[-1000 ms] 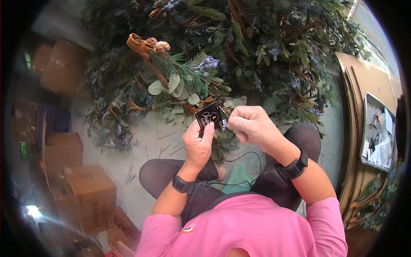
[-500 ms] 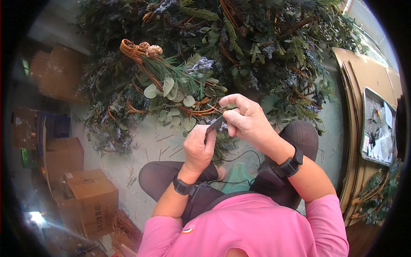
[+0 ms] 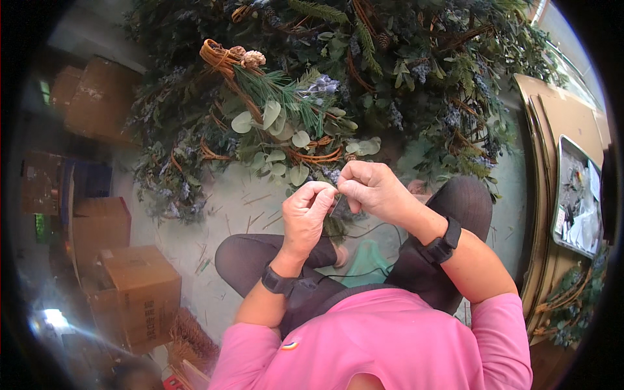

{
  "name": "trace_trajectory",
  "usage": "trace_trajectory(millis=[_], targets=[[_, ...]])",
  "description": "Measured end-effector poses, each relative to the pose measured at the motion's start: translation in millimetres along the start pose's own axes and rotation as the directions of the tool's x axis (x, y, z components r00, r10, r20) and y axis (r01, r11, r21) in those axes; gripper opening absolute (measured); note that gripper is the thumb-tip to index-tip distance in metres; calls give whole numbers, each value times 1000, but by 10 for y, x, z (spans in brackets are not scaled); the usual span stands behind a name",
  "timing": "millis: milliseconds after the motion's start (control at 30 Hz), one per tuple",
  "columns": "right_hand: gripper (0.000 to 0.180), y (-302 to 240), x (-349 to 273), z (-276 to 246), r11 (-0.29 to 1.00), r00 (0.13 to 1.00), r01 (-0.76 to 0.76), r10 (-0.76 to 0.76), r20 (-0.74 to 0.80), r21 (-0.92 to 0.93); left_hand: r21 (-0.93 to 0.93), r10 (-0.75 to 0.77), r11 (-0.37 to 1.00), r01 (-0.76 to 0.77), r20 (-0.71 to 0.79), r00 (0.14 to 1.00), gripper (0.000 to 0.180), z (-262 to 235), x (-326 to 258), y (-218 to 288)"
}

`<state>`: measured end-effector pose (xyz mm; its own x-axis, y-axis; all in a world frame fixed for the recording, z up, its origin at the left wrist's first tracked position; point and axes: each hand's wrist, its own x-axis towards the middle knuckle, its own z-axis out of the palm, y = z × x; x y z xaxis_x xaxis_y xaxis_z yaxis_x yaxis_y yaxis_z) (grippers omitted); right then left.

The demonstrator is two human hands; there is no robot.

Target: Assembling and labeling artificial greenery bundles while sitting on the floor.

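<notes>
My left hand (image 3: 305, 214) and my right hand (image 3: 377, 190) meet above my lap, fingertips almost touching. Both are closed in a pinch. Between them is something thin and small; its kind is hidden by the fingers. A thin greyish edge (image 3: 338, 206) shows just below the fingertips. Just beyond my hands lies a twig wreath (image 3: 316, 156) with round grey-green leaves (image 3: 272, 114), long green pine needles (image 3: 281, 89), pale purple berries (image 3: 323, 84) and pine cones (image 3: 253, 59) at its bound twig end.
A large heap of similar greenery (image 3: 416, 71) fills the far side. Cardboard boxes (image 3: 140, 296) stand at left. Flattened cardboard (image 3: 543, 162) leans at right, with a tray (image 3: 564, 195) of small items on it. Twig scraps (image 3: 257, 200) litter the floor; a black cable (image 3: 374, 227) crosses a green object (image 3: 364, 260).
My hands have come closer together, fingertips now nearly touching. The dark flat piece seen in my left hand before is now mostly hidden. The whole view has shifted slightly.
</notes>
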<state>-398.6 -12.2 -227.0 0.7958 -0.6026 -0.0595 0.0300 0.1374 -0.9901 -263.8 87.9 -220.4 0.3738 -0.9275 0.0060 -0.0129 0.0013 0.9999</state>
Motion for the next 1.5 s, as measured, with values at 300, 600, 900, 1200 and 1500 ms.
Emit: trace_trajectory(millis=[300,600,900,1200,1500], targets=[[8,-129,-98,-74,975,982,-182,175,65,125,210,82,976,-62,-87,993,7,-201,-42,-42],[11,-74,-180,128,943,971,-216,179,162,254,656,408,632,-413,172,897,9,-276,-206,14],[16,324,-107,399,975,997,73,-67,-36,208,579,476,600,-552,296,828,11,-204,-214,53],[14,414,-40,530,968,985,-107,135,-112,227,690,476,543,-479,217,852,10,-359,-123,-77],[15,643,72,391,939,989,-120,140,-39,323,733,485,558,-390,93,869,8,-318,77,-241]])
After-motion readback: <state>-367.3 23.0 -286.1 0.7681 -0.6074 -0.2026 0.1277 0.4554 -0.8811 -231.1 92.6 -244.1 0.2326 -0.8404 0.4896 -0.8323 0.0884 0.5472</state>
